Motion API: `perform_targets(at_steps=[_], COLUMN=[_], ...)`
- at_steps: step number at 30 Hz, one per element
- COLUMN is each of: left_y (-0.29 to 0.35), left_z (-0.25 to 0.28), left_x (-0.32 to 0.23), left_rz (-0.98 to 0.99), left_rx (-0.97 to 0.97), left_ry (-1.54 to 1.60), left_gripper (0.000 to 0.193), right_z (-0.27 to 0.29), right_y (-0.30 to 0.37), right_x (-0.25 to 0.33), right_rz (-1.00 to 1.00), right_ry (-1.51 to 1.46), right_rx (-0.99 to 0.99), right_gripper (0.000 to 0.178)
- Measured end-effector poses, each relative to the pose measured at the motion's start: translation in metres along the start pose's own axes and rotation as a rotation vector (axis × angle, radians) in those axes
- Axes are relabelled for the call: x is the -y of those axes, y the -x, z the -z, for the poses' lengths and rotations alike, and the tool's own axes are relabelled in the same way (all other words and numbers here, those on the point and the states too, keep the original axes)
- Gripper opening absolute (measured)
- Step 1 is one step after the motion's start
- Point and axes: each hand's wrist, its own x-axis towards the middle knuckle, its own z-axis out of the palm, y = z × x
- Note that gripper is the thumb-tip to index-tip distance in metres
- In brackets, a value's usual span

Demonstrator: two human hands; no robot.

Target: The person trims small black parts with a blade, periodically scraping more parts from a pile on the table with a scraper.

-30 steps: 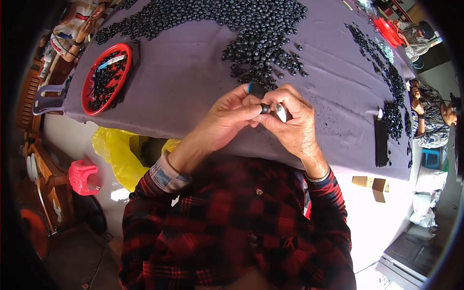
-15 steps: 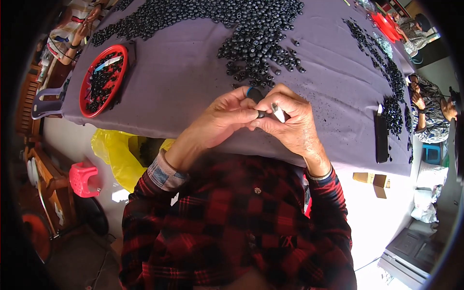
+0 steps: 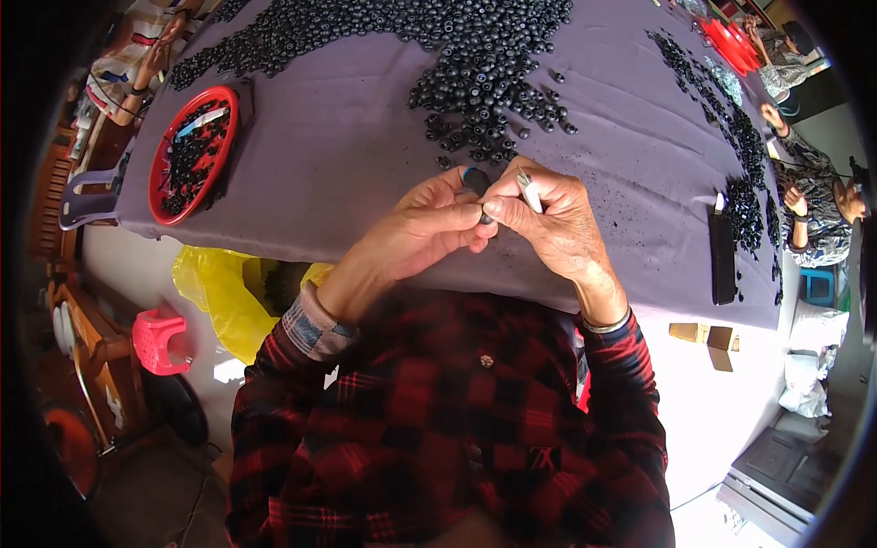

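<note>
My left hand is closed over the table's near edge, pinching a small black rounded piece between thumb and fingers. A dark finger cover with a blue rim sits on one of its fingers. Against it, my right hand is closed around a slim white tool whose thin tip points up and away; its exact kind cannot be made out. The right thumb presses at the black piece, and the fingertips hide much of it. Just beyond both hands lies a big pile of similar black hollow pieces.
A red basin with black bits stands on the purple cloth at left. At right lie a black narrow case and a strip of small dark pieces. A yellow bag hangs below the edge. Other people sit around.
The white tool has tilted upward in my right hand, and the right thumb has moved up onto the black piece. At far right, another person's hand has risen.
</note>
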Motion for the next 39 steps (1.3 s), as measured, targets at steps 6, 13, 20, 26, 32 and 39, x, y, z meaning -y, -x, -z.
perform_targets(at_steps=[6, 13, 20, 26, 32, 39], left_y=[0.0, -0.003, 0.0, 0.002, 0.001, -0.002], left_z=[0.001, -0.001, -0.002, -0.002, 0.0, -0.006], left_x=[-0.004, -0.003, -0.004, -0.003, 0.004, -0.011], left_rz=[-0.041, -0.066, -0.055, -0.023, -0.125, -0.249], left_rx=[0.003, -0.021, 0.001, -0.036, -0.155, -0.146], left_ry=[-0.049, -0.106, -0.05, -0.069, -0.11, -0.024], left_gripper=[0.028, 0.025, 0.021, 0.023, 0.023, 0.019], right_z=[0.012, 0.001, 0.0, -0.002, -0.005, 0.011], right_y=[0.001, 0.002, 0.002, 0.004, 0.004, 0.005], right_x=[-0.002, -0.006, -0.006, -0.004, -0.005, -0.001], right_rz=[0.081, 0.168, 0.292, 0.257, 0.224, 0.252], right_ry=[0.372, 0.318, 0.512, 0.479, 0.527, 0.612], right_rx=[-0.184, -0.097, -0.137, -0.131, -0.243, -0.208], right_gripper=[0.009, 0.02, 0.017, 0.02, 0.017, 0.019])
